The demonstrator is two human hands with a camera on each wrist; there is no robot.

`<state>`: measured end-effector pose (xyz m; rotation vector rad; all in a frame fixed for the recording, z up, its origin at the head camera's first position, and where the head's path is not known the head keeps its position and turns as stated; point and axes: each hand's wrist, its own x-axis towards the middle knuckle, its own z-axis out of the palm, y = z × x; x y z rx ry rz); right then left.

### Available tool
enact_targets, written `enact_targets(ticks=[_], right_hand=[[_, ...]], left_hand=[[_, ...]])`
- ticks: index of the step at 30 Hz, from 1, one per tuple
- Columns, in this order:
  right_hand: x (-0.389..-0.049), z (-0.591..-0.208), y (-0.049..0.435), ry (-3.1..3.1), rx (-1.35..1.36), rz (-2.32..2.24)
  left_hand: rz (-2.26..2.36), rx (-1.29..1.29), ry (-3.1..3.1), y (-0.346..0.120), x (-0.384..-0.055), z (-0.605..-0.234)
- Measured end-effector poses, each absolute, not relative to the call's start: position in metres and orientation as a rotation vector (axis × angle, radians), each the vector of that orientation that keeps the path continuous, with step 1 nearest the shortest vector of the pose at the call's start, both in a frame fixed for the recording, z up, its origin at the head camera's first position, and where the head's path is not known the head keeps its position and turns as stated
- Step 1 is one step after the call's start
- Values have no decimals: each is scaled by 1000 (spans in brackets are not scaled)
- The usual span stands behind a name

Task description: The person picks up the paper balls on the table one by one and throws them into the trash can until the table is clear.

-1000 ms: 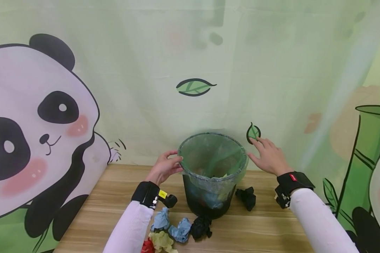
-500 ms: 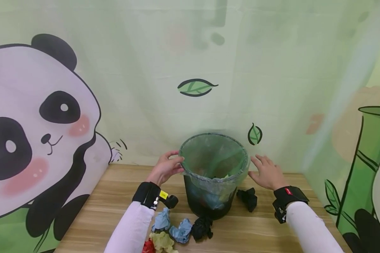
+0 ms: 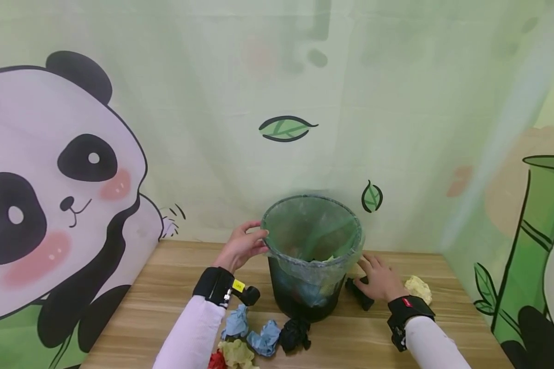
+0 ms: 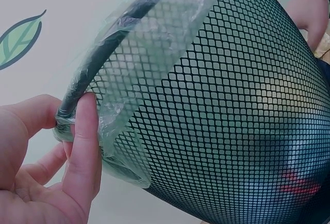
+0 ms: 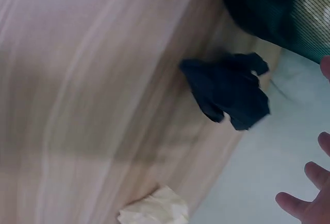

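Note:
A black mesh trash can (image 3: 304, 302) with a thin green plastic liner (image 4: 124, 167) stands on the table. My left hand (image 3: 244, 245) pinches its lined rim at the left side, thumb and fingers on either side of the edge in the left wrist view. My right hand (image 3: 379, 279) hovers low on the can's right, fingers spread, over a crumpled black paper ball (image 5: 227, 87). That ball lies beside the can's base, partly covered by the hand in the head view. Coloured paper shows through the mesh inside the can.
A pale yellow paper ball (image 3: 417, 289) lies right of my right hand. In front of the can are blue balls (image 3: 264, 338), another black ball (image 3: 295, 333), a yellow-green one (image 3: 236, 353) and a red one (image 3: 216, 360). A printed cloth backdrop (image 3: 203, 128) rises behind.
My right hand has come down from beside the can's rim to just over the black paper ball. The pale yellow ball now shows beside it. My left hand stays at the rim.

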<state>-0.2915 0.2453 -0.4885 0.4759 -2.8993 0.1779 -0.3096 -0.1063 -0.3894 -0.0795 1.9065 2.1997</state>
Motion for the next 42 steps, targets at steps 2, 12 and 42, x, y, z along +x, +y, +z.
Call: enact_targets(ticks=[2, 12, 42], right_hand=[[-289, -493, 244, -2899, 478, 179], [-282, -519, 240, -2920, 478, 201], [-267, -556, 236, -2823, 535, 264]], left_hand=[[2203, -75, 1908, -106, -310, -389], [2207, -93, 1913, -106, -310, -391], [2212, -84, 1906, -106, -310, -391]])
